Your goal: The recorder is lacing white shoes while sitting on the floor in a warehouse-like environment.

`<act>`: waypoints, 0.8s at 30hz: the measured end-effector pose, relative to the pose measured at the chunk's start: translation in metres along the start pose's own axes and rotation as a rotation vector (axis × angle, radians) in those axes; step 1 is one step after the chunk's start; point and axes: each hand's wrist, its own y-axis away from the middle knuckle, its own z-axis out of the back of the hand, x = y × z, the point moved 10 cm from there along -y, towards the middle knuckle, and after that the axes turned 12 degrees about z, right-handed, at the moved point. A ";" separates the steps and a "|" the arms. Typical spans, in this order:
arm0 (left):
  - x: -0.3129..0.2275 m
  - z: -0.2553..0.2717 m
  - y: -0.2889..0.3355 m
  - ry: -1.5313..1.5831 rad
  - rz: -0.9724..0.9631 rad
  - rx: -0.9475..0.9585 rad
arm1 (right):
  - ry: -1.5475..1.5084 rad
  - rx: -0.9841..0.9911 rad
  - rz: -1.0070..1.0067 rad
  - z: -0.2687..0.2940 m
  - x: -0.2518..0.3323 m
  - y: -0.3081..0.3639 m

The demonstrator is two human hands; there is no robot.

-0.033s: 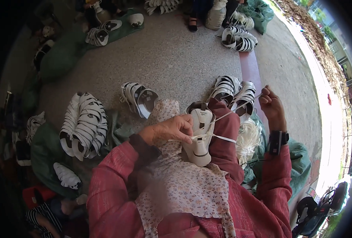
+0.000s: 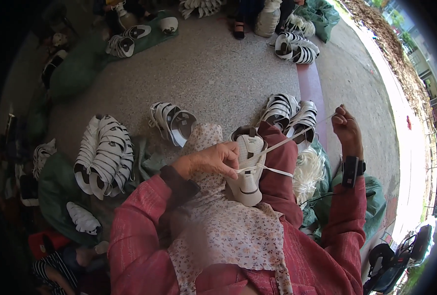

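Note:
A white shoe upper (image 2: 248, 189) with perforated panels rests on my lap between my knees. My left hand (image 2: 212, 160) is closed beside it, thumb and finger pinching the white shoelace close to the upper. Raised to the right, my right hand (image 2: 347, 125) has its fingers closed on a length of the white shoelace (image 2: 292, 139). That length runs taut and slanting from the upper to my right fingers. Another stretch of lace loops over the upper and lies across my right thigh. A floral apron (image 2: 238, 241) covers my lap.
White bundled laces (image 2: 309, 173) lie by my right thigh on a green sack (image 2: 373, 204). Stacks of strappy white uppers stand at left (image 2: 105, 155), ahead (image 2: 173, 122) and beyond my right knee (image 2: 302, 115). Other people sit at the far edge and lower left (image 2: 56, 275).
My right hand has moved outward to the right, drawing the shoelace longer and straighter. My left hand and the shoe upper have stayed in place.

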 end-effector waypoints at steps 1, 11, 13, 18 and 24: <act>0.003 -0.001 -0.001 -0.085 0.010 0.020 | -0.057 -0.054 0.054 0.016 0.041 -0.014; -0.005 -0.006 -0.009 -0.097 0.022 -0.021 | -0.020 -0.104 0.414 0.085 0.274 -0.007; -0.009 -0.003 -0.002 -0.236 0.001 -0.117 | 0.139 -0.138 0.447 0.058 0.205 0.002; -0.075 -0.053 -0.006 -0.874 -0.437 -0.380 | 0.404 -0.093 0.282 0.042 0.122 0.040; -0.059 -0.117 -0.060 -1.370 -0.305 -0.305 | 0.519 -0.068 0.250 0.068 0.107 0.067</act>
